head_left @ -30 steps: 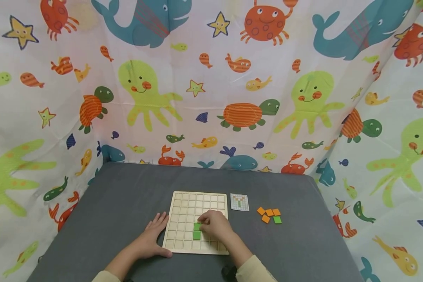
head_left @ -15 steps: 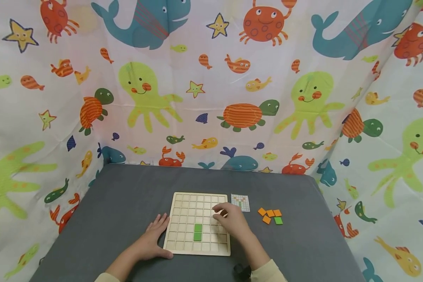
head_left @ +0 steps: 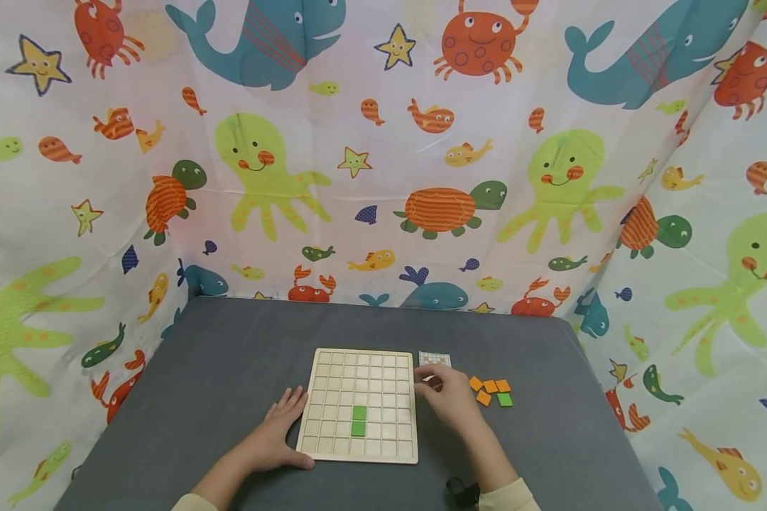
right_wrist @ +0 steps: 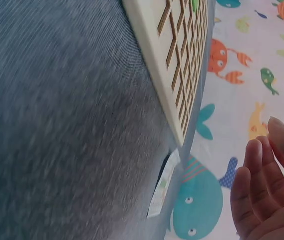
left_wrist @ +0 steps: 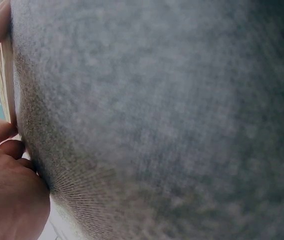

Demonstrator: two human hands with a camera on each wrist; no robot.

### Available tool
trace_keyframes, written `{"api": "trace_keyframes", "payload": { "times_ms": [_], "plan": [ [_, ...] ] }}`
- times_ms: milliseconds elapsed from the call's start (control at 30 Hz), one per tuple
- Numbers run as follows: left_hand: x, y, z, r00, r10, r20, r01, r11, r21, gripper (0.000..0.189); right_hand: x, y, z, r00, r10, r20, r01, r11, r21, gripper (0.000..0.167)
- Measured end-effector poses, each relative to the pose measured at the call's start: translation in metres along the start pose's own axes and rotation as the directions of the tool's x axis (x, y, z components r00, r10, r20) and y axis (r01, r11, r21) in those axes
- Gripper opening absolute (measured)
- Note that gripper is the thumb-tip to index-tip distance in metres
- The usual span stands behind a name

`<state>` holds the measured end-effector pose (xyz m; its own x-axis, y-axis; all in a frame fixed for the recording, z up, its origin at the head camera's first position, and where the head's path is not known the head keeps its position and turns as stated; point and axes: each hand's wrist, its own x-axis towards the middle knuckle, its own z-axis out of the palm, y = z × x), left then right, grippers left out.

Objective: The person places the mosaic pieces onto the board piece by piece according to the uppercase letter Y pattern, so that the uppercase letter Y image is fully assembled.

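We could read no text, brand or number; on the small card [head_left: 434,358], low and right of centre in the head view, we saw a printed grid [head_left: 442,360].

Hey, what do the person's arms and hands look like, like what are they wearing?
The left hand and right hand are ungloved. The left sleeve and right sleeve are plain pale cream, ending short of the wrists. A small black item shows beside the right cuff, too unclear to identify.
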<state>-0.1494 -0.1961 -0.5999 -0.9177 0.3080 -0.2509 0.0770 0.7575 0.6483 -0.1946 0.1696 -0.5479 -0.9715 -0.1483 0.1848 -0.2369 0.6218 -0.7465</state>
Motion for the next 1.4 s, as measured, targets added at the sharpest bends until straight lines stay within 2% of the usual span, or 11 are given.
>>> {"api": "trace_keyframes", "payload": {
  "times_ms": [200, 600, 833, 1100, 1400],
  "plan": [
    [0.001, 0.000, 0.000, 1.000, 0.010, 0.002, -0.010, 1.000, -0.009, 0.132, -0.002, 0.009, -0.013, 0.997, 0.070, -0.030, -0.070, 0.998, -0.003, 0.028],
    [-0.001, -0.001, -0.003, 1.000, 0.005, -0.001, -0.005, 1.000, -0.017, 0.133, -0.007, 0.028, -0.032, 0.987, 0.137, -0.083, -0.141, 0.989, -0.037, 0.030],
    [-0.001, -0.003, -0.002, 1.000, 0.013, -0.002, -0.013, 1.000, 0.003, 0.133, -0.013, 0.042, -0.049, 0.989, 0.109, -0.100, -0.114, 0.993, -0.041, 0.029],
    [-0.001, 0.003, -0.001, 0.999, 0.039, -0.011, -0.039, 0.999, -0.016, 0.133, -0.017, 0.058, -0.066, 0.986, 0.094, -0.140, -0.106, 0.991, -0.080, 0.028],
    [-0.001, -0.001, -0.001, 1.000, 0.029, 0.002, -0.029, 1.000, -0.004, 0.133, -0.024, 0.083, -0.084, 0.974, 0.184, -0.129, -0.200, 0.972, -0.125, 0.032]
  ]
}}
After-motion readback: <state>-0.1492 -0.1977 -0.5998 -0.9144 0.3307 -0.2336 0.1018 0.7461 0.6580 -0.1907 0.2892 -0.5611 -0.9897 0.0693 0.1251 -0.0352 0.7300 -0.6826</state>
